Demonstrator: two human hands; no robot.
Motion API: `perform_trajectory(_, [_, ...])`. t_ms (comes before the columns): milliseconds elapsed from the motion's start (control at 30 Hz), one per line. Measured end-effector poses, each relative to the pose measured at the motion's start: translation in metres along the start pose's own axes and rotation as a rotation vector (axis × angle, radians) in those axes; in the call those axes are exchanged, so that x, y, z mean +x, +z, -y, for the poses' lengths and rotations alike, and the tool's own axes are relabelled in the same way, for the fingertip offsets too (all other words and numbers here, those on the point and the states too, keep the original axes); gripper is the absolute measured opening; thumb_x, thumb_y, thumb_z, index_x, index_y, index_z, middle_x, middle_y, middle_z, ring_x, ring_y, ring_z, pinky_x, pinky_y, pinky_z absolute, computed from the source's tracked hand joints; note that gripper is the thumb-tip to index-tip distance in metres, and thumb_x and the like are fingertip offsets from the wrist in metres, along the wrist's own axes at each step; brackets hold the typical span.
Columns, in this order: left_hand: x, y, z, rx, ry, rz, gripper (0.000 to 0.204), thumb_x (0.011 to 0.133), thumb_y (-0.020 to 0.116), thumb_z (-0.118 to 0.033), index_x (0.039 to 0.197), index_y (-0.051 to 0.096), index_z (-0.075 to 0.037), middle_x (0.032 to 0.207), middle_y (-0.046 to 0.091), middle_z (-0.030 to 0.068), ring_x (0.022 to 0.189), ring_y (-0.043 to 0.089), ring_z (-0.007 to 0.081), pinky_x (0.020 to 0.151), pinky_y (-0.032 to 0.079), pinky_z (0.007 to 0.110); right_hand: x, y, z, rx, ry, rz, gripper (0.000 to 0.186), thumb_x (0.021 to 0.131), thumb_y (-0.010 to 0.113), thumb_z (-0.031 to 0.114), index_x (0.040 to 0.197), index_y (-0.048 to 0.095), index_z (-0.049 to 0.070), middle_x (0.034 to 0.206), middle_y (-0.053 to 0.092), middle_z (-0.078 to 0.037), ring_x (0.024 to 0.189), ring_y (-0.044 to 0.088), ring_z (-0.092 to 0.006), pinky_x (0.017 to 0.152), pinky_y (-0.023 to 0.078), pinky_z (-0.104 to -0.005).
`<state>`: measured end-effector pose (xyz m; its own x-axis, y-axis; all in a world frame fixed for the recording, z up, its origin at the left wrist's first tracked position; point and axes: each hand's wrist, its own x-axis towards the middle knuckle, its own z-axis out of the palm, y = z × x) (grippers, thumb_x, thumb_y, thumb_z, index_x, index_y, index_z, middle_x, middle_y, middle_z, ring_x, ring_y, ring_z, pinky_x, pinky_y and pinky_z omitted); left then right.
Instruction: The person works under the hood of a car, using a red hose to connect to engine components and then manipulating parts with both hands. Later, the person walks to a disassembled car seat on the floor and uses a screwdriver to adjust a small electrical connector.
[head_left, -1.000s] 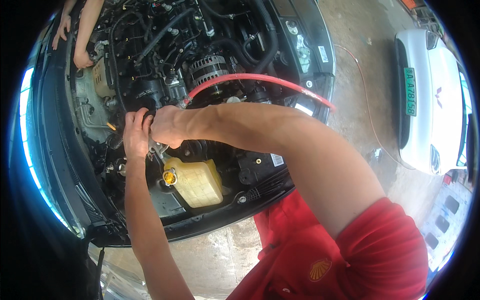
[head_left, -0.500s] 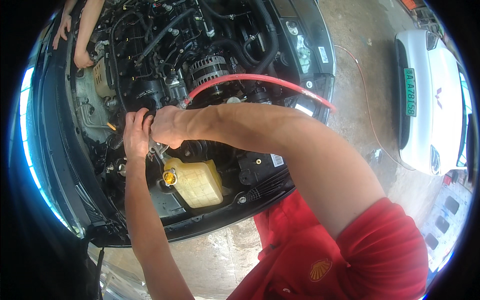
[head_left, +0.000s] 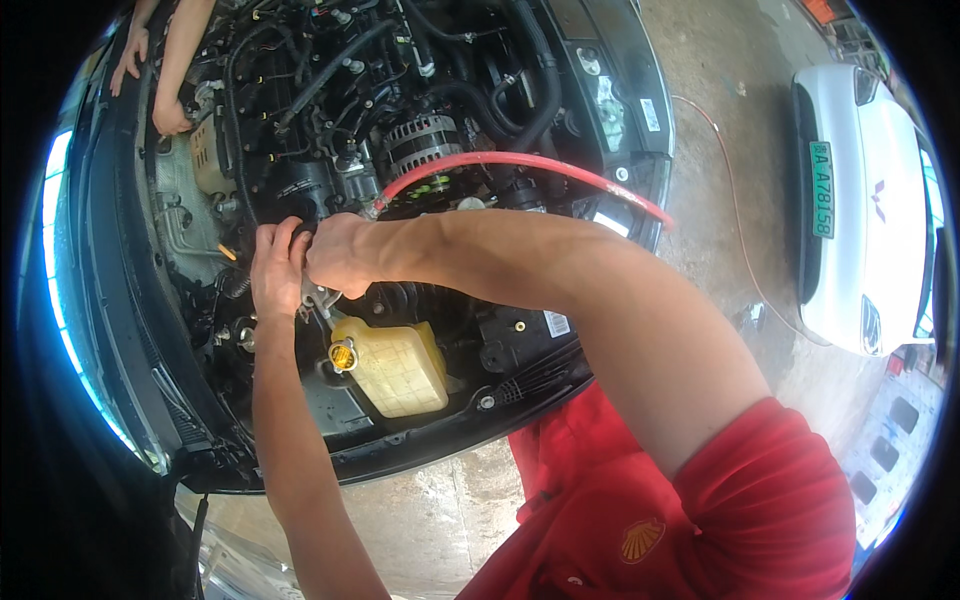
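My left hand [head_left: 278, 268] and my right hand [head_left: 338, 250] are together in the open engine bay, fingers curled at a black round part [head_left: 305, 225] that they mostly cover; what the right one grips is hidden. Just beyond my right knuckles, a red hose [head_left: 470, 160] joins a metal fitting and arches right over my forearm. Below my hands are metal parts [head_left: 320, 298] and a translucent yellowish reservoir [head_left: 390, 372] with a yellow cap [head_left: 344, 354]. An alternator [head_left: 423, 142] sits above the hose, and an orange dipstick loop [head_left: 227, 250] is left of my fingers.
A co-worker's hands [head_left: 172, 118] reach in at the upper left. The car's dark front edge [head_left: 420, 450] runs beneath my arms. On the right, a white car [head_left: 865, 270] stands on the concrete floor [head_left: 700, 60], crossed by a thin hose [head_left: 740, 230].
The scene has shifted very slightly right and down in the picture. My hands stay at the same spot, with no visible change in their hold.
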<state>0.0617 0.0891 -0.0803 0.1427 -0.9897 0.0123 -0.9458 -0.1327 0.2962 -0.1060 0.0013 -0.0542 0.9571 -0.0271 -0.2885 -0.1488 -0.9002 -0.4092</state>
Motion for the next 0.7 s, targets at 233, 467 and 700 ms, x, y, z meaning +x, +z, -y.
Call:
perform_trajectory(233, [0.0001,0.0002,-0.0002,0.0,0.005,-0.016,0.026,0.1,0.069,-0.019,0.126,0.068,-0.018,0.11,0.059,0.0101,0.099,0.064,0.0343,0.085,0.054,0.046,0.0003,0.0022,0.0006,0.0,0.018,-0.023,0.032,0.077,0.078,0.026,0.102,0.082,0.007,0.101,0.078,-0.011,0.098,0.075,-0.0333,0.085,0.06,-0.0436])
perform_trajectory(467, [0.0003,0.0012,0.0005,0.012,0.007,-0.03,0.025,0.1,0.071,-0.024,0.124,0.068,-0.02,0.109,0.059,0.0091,0.097,0.065,0.0339,0.083,0.054,0.046,0.0024,0.0036,-0.0014,0.001,-0.013,-0.025,0.031,0.076,0.078,0.025,0.101,0.082,0.007,0.099,0.079,-0.012,0.097,0.075,-0.0334,0.085,0.06,-0.0433])
perform_trajectory(700, [-0.0003,0.0013,0.0004,0.007,0.016,-0.038,0.024,0.099,0.071,-0.024,0.123,0.068,-0.021,0.109,0.059,0.0096,0.096,0.065,0.035,0.082,0.054,0.047,-0.001,0.0012,-0.0004,-0.02,-0.01,-0.02,0.027,0.078,0.077,0.023,0.1,0.082,0.008,0.101,0.079,-0.009,0.097,0.076,-0.0312,0.084,0.06,-0.0424])
